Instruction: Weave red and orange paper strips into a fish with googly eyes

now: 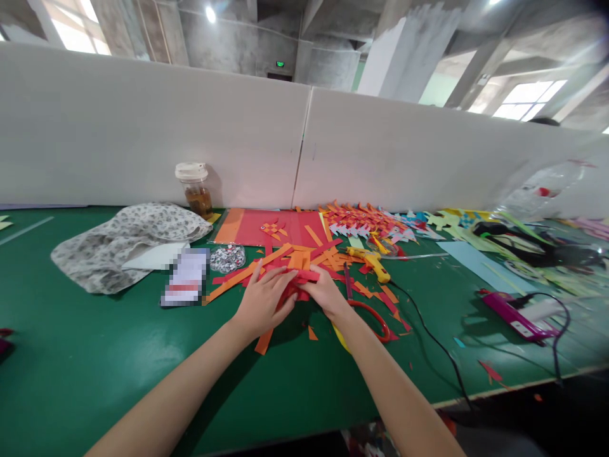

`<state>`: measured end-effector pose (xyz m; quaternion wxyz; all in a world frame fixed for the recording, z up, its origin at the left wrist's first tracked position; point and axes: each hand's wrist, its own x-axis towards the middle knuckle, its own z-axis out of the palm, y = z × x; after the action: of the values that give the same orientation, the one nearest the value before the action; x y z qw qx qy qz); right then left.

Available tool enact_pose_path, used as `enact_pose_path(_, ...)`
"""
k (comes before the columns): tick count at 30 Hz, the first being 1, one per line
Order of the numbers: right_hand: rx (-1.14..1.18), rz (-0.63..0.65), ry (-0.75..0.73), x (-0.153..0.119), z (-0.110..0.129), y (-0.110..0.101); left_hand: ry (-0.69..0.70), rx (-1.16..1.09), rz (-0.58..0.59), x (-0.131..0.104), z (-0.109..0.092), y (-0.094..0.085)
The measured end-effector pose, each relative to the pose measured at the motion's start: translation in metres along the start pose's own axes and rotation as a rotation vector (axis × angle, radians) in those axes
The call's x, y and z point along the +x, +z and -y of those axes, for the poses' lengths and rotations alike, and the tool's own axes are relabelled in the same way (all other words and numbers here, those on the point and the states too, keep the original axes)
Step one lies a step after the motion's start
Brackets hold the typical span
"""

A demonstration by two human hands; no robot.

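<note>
Paper strips (309, 275), red with orange among them, are between my two hands, low over the litter of loose strips (238, 282) near the middle of the green worktop (143, 381). Left hand (266, 295): palm down, half curled, fingers and thumb closed round the red paper. Right hand (328, 292): nearly closed, thumb and fingers pinching near the right end of a red strip. Exact crossing of the strips is hidden under my fingers – cannot tell which lies over which. Judgement on method: this looks like folding or interlacing, so the left hand should serve as clamp, pressing the crossing flat, while the right does the fine moving. Draw each strip snug by its end, square to its neighbour; too hard a pull would probably crease or tear thin paper. Loose ends lie close about, and an orange strip (264, 341) sticks out below my left hand – worth checking that no stray gets caught in the fold. Scissors (373, 312) and yellow glue gun (375, 261) lie just right; forearm should stay clear of both. Small fish (273, 226) on the red sheet (297, 220) makes a handy reference for neatness.
</note>
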<state>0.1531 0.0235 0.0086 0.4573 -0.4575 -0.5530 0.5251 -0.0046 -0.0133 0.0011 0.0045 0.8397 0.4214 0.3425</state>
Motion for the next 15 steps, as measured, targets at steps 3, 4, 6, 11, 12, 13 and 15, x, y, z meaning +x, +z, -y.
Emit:
enact_pose_path(3,0.023,0.006,0.008,0.000,0.000,0.000,-0.009,-0.019,-0.007,0.000,0.000,0.001)
enact_pose_path(4,0.031,0.006,0.015,0.000,0.000,0.000,-0.016,-0.030,-0.006,0.000,0.000,0.001)
enact_pose_path(6,0.049,-0.003,0.021,0.001,-0.001,0.000,-0.051,-0.070,-0.018,0.000,0.001,0.002)
enact_pose_path(11,0.164,0.033,0.063,0.002,0.000,0.000,-0.269,-0.337,-0.176,0.001,0.006,0.008)
enact_pose_path(12,0.184,0.040,0.077,0.003,0.000,0.000,-0.316,-0.386,-0.217,0.001,0.008,0.009)
enact_pose_path(13,0.197,0.038,0.092,0.003,0.001,0.000,-0.357,-0.424,-0.254,0.002,0.010,0.010)
enact_pose_path(15,0.217,0.020,0.122,0.003,0.002,0.000,-0.418,-0.466,-0.305,0.002,0.014,0.011)
